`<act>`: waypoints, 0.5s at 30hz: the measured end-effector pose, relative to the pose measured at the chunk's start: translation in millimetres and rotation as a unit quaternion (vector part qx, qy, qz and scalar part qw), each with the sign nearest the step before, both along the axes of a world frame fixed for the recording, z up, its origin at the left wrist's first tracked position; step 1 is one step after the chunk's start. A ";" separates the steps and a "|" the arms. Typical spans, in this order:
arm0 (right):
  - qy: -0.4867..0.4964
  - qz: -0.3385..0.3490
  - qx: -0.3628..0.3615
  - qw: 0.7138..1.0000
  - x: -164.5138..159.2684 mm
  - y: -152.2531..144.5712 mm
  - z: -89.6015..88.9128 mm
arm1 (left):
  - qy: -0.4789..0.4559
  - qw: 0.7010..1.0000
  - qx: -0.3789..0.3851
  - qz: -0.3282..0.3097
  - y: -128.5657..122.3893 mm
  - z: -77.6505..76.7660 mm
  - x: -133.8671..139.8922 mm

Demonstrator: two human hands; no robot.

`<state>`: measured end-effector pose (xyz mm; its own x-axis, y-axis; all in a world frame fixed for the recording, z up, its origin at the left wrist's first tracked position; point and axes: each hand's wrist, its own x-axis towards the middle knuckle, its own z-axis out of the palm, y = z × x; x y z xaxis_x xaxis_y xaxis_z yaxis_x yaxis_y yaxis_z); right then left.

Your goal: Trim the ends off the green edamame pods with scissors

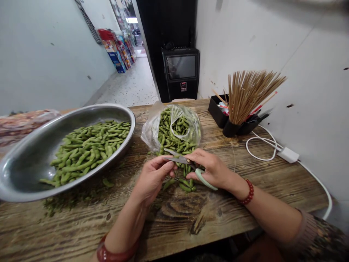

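Note:
My right hand [211, 169] grips scissors [205, 179] with pale green handles, their blades parted and pointing left. Close to the blades, my left hand [156, 174] is closed in a pinch on what looks like an edamame pod, mostly hidden by fingers and blades. Just beyond both hands lies a clear plastic bag [149, 133] full of edamame pods [180, 125]. A few loose pods [186, 185] rest on the wooden table [174, 236] below the scissors. On the left, a large metal basin [24, 174] holds a heap of edamame pods [87, 149].
Green trimmings [65, 202] lie along the basin's near edge. Black holders [218, 112] with many thin wooden sticks [245, 94] stand at the back right, near a white cable with an adapter [289, 154]. A plastic-wrapped bundle [24, 125] sits behind the basin.

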<state>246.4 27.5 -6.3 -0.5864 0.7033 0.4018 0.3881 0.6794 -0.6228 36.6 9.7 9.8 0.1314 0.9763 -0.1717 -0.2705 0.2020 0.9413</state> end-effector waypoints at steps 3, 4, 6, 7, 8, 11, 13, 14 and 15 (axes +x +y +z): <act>0.034 0.013 -0.035 0.999 0.3 3.0 -3.0 | 0.036 0.999 0.024 0.016 -0.2 1.1 -0.2; 0.046 0.018 -0.049 0.998 0.3 4.1 -3.4 | 0.045 0.998 0.032 0.029 -0.3 1.2 -0.3; 0.070 0.020 -0.071 0.995 0.5 6.1 -2.8 | 0.057 0.996 0.044 0.050 -0.6 1.1 -0.7; 0.080 0.015 -0.079 0.994 0.7 7.0 -2.0 | 0.060 0.995 0.048 0.057 -0.7 1.0 -1.0; 0.086 0.007 -0.084 0.993 1.0 7.8 -1.1 | 0.063 0.995 0.052 0.060 -0.8 0.9 -1.3; 0.088 -0.010 -0.085 0.992 2.3 9.2 0.6 | 0.066 0.994 0.063 0.063 -0.7 0.3 -2.0; 0.082 -0.010 -0.076 0.994 3.0 9.0 0.1 | 0.062 0.994 0.066 0.068 -0.5 0.1 -2.2; 0.077 -0.005 -0.068 0.995 3.2 8.7 -0.5 | 0.059 0.993 0.067 0.072 -0.4 0.3 -2.1; 0.070 0.000 -0.059 0.996 3.3 8.2 -1.2 | 0.054 0.993 0.068 0.076 -0.3 0.7 -2.0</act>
